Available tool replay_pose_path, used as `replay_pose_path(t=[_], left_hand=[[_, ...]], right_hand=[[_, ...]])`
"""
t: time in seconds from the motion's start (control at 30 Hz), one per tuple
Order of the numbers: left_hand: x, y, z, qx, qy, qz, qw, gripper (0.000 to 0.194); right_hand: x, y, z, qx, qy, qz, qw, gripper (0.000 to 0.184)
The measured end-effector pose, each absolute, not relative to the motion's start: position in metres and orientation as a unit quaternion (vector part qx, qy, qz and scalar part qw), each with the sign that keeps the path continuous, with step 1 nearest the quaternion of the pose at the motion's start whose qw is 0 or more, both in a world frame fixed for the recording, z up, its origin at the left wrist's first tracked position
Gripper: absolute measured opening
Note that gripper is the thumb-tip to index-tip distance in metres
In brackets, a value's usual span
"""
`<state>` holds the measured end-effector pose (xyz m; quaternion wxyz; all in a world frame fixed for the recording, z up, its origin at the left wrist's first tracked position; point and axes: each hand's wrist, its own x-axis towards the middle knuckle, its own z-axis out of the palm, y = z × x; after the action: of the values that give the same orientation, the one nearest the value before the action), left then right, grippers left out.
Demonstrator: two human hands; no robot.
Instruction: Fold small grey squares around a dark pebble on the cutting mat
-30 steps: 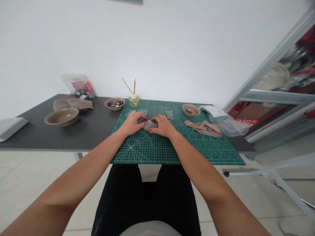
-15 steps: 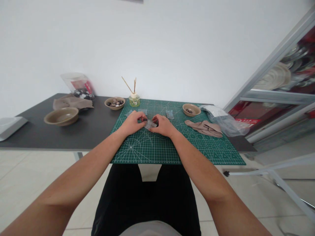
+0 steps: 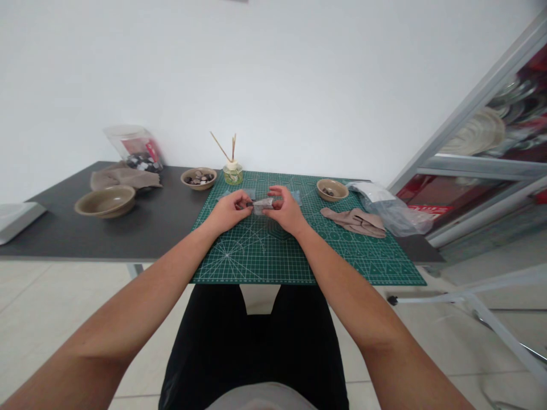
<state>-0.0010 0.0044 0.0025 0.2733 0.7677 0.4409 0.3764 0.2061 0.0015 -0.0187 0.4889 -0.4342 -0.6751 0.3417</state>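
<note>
Both my hands meet over the far middle of the green cutting mat [image 3: 299, 256]. My left hand [image 3: 231, 209] pinches the left end of a small clear pouch [image 3: 261, 205] with something dark inside. My right hand [image 3: 285, 210] grips the pouch's right end with curled fingers. The pouch is lifted slightly off the mat. Two more small clear pouches lie on the mat just beyond my hands, one [image 3: 296, 197] to the right and one [image 3: 225, 196] to the left.
On the dark table [image 3: 64, 233] stand a large tan bowl [image 3: 105, 201], a bowl of stones [image 3: 198, 178], a reed diffuser [image 3: 233, 171], a small bowl [image 3: 332, 189], beige cloths [image 3: 354, 222], a clear plastic bag [image 3: 384, 208], a jar [image 3: 134, 149] and a white tray [image 3: 17, 219].
My hands have lifted the small pouch off the mat and moved it slightly farther away; my right hand has turned more upright around it.
</note>
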Motion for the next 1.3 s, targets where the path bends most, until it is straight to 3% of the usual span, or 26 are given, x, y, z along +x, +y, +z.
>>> replay_pose_path(t=[0.1,0.2,0.3,0.47,0.9,1.3], left_hand=[[-0.002,0.004,0.003,0.767,0.45,0.372,0.264,0.015],[-0.003,0.006,0.004,0.775,0.454,0.368,0.241,0.014],[-0.004,0.008,0.003,0.789,0.455,0.367,0.19,0.014],[-0.006,0.01,0.001,0.781,0.456,0.37,0.211,0.016],[-0.003,0.009,-0.001,0.775,0.448,0.363,0.259,0.021],[-0.001,0.009,-0.004,0.735,0.428,0.397,0.345,0.022]], right_hand=[[0.207,0.005,-0.018,-0.449,-0.632,0.35,0.526,0.062],[0.207,0.004,-0.016,-0.467,-0.63,0.329,0.526,0.038],[0.207,-0.001,-0.011,-0.471,-0.672,0.29,0.492,0.018],[0.206,-0.01,-0.005,-0.489,-0.741,0.219,0.405,0.01],[0.205,-0.013,-0.003,-0.482,-0.762,0.172,0.397,0.013],[0.197,-0.021,-0.001,-0.425,-0.823,0.131,0.353,0.039]])
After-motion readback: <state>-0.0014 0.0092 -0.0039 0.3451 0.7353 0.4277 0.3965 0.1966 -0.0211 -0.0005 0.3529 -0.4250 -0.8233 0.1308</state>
